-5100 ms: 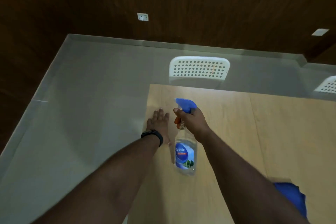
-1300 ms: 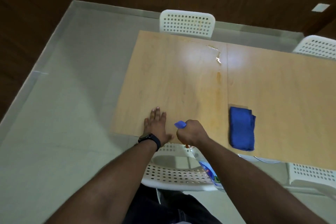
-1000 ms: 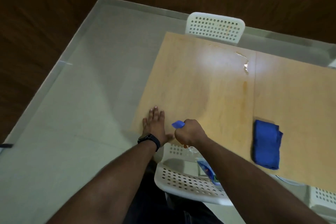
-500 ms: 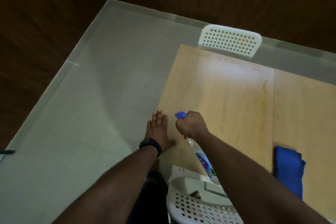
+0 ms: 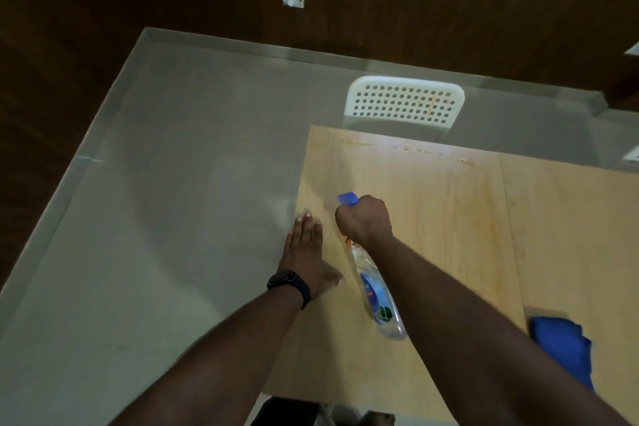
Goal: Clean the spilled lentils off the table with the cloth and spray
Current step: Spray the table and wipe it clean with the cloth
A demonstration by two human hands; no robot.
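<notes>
My right hand (image 5: 363, 220) grips the neck of a clear spray bottle (image 5: 375, 290) with a blue trigger head, held tilted above the light wooden table (image 5: 432, 204), nozzle toward the far left corner. My left hand (image 5: 306, 252) lies flat, fingers straight, on the table's left edge beside the bottle. A folded blue cloth (image 5: 562, 351) lies on the table at the right, partly behind my right forearm. Small wet drops and orange smears (image 5: 423, 150) show along the far edge and near the table seam. No lentils can be made out.
A white perforated chair (image 5: 404, 104) stands at the table's far side. Grey tiled floor (image 5: 155, 218) spreads to the left, bounded by dark wooden walls. A second chair's edge (image 5: 632, 156) peeks in at far right.
The view has swung and moved closer over the table. My right hand with the bottle is further over the table than before; the left hand stays flat on the left edge.
</notes>
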